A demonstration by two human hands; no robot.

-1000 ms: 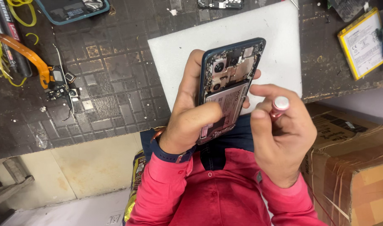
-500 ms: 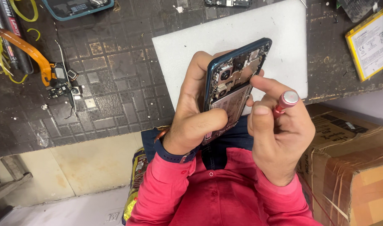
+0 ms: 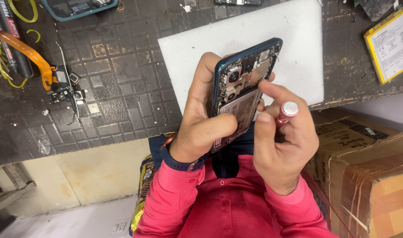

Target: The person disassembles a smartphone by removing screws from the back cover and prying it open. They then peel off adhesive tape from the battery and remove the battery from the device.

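My left hand point(image 3: 206, 119) grips an opened blue-framed phone point(image 3: 245, 79) with its back cover off, so the circuit board, camera modules and battery show. My thumb lies across the battery. My right hand point(image 3: 280, 141) holds a red-handled screwdriver point(image 3: 286, 112) by its shaft, silver cap end facing up, fingers close against the phone's right edge. The tool's tip is hidden behind the hand. Both hands hover over the near edge of a white mat point(image 3: 294, 53) on the dark workbench point(image 3: 118, 88).
A yellow-edged battery point(image 3: 388, 44) lies at the right of the bench. An orange flex cable point(image 3: 29, 53) with small phone parts point(image 3: 65, 88) sits at left, beside yellow wires. Another phone frame point(image 3: 78, 9) lies at top. A cardboard box point(image 3: 369, 176) stands at lower right.
The phone has tilted and shifted slightly right and up in my left hand. My right hand followed it with the screwdriver, staying against the phone's edge.
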